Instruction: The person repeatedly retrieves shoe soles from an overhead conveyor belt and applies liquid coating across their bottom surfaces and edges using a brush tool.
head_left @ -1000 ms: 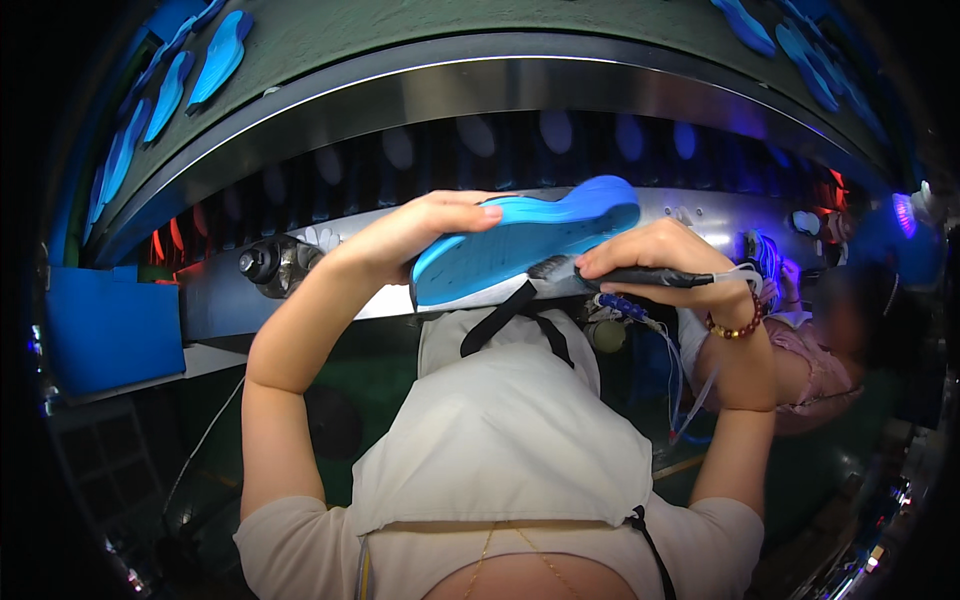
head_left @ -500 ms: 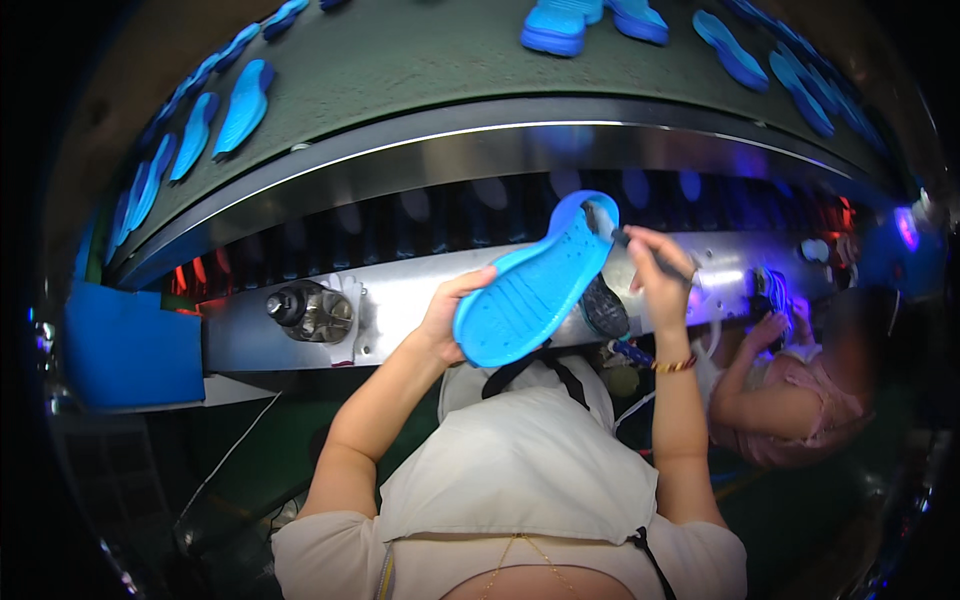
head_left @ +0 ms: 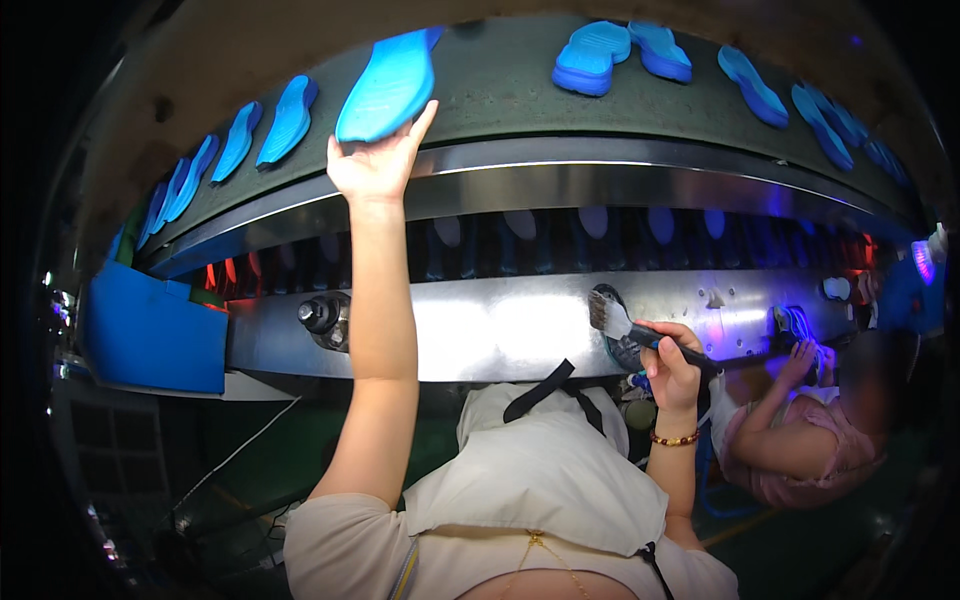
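Observation:
My left hand (head_left: 375, 165) is stretched far out over the belt, under the near end of a light blue shoe sole (head_left: 388, 85). Thumb and fingers lie spread along the sole's two edges, and it appears still supported by them. Closer in, my right hand (head_left: 672, 365) is closed round the black handle of a flat brush (head_left: 620, 325). The brush's pale, dark-tipped bristles point left, above a dark oval thing (head_left: 622, 350) on the metal ledge, partly covered by the brush.
Several blue soles, among them a pair (head_left: 592, 58), lie along the green belt (head_left: 480, 115). Below its steel edge runs a metal ledge (head_left: 500, 320). A dark-capped bottle (head_left: 320, 318) stands there behind my left forearm. A co-worker's hands (head_left: 800, 360) work at the right.
My left hand has carried the blue sole from in front of me up and left to the belt. The brush has come out of the sole and moved lower in my right hand.

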`<control>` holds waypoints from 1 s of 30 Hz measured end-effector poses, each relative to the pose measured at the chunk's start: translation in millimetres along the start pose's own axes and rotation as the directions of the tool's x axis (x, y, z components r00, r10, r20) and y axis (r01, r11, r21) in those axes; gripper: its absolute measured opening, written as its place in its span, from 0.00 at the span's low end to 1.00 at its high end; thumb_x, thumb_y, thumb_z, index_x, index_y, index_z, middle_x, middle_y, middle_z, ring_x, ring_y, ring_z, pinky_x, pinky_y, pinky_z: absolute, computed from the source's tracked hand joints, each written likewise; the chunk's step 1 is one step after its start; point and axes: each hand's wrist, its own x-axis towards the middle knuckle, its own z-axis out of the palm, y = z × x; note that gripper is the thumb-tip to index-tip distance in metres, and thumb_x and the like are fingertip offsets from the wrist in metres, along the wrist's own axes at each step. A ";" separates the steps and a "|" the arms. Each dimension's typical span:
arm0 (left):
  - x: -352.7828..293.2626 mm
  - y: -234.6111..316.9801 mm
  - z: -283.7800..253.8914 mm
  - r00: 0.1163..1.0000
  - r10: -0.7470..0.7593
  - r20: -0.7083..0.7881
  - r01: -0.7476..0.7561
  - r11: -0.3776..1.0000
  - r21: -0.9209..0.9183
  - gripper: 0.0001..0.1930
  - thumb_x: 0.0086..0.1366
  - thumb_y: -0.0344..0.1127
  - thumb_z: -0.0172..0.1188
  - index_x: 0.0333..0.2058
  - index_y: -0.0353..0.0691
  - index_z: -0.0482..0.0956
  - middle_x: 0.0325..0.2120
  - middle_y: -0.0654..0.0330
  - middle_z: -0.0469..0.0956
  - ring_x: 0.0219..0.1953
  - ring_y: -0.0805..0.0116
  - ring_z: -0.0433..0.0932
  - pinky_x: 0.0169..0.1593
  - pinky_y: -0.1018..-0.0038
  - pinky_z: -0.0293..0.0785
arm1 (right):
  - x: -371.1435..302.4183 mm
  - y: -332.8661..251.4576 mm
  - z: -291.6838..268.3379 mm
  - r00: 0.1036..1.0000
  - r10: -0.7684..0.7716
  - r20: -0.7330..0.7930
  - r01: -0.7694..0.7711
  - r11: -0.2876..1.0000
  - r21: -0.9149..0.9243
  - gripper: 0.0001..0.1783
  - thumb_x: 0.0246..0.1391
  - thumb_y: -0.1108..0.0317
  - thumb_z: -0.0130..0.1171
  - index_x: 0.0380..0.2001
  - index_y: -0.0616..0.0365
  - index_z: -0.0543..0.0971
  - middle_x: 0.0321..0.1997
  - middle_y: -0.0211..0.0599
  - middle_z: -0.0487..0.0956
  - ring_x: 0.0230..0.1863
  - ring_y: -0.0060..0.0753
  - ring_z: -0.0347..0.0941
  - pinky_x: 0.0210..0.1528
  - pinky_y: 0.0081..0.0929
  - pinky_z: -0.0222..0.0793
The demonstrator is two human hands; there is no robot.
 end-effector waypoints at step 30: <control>-130.8 -54.7 -50.1 0.891 -0.432 -0.137 0.404 0.621 0.672 0.38 0.49 0.37 0.61 0.56 0.33 0.54 0.47 0.51 0.68 0.51 0.61 0.67 0.54 0.64 0.64 | 22.0 -25.1 -13.6 0.984 -0.087 -0.153 0.103 0.989 0.104 0.13 0.44 0.80 0.52 0.36 0.69 0.74 0.40 0.50 0.75 0.44 0.37 0.72 0.54 0.32 0.61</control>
